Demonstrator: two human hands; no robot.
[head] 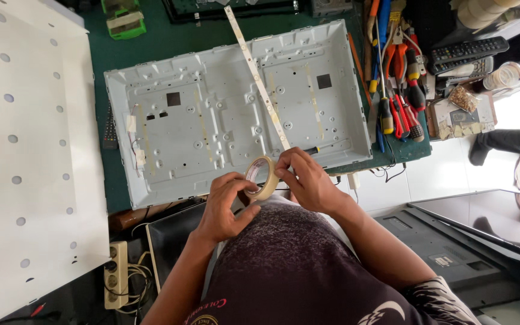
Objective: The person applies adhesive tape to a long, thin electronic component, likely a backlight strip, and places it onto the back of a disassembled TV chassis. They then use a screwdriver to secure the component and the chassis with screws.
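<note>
My left hand [224, 204] holds a beige roll of tape [264, 179] from below, close to my chest. My right hand [305, 177] pinches the roll's upper edge with its fingertips. Just beyond the hands lies a white metal back panel [212, 120] of a flat screen, face up on a green work mat [170, 36]. A long thin light strip [257, 81] runs diagonally across the panel, its near end reaching down to my right hand.
A large white sheet with round holes [25, 150] lies at the left. Screwdrivers and pliers [398, 90] crowd the bench's right edge, with remote controls [467, 51] beyond. A power strip [117, 274] sits low left; a dark screen [495, 219] leans at right.
</note>
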